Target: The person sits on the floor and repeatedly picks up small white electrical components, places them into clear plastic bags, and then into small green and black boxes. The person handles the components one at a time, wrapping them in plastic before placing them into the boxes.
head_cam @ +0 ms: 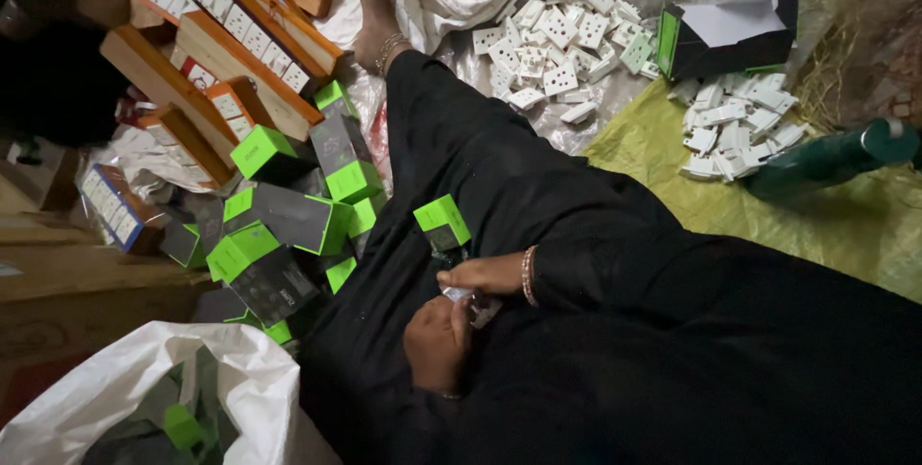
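My two hands meet over my lap, which is covered in black cloth. My right hand [480, 275], with a bangle at the wrist, pinches a small item in clear wrap [477, 305] from above. My left hand [435, 342] holds the same item from below. What is inside the wrap is too small and dark to make out. A small green-and-black box [442, 223] rests on my lap just above the right hand.
Several green-and-black boxes [288, 220] lie heaped at the left, beside long orange cartons of white sockets [245, 28]. Loose white socket modules [557, 47] lie on plastic sheeting at the top. A green bottle [831, 159] lies at right, a white bag [144, 398] at lower left.
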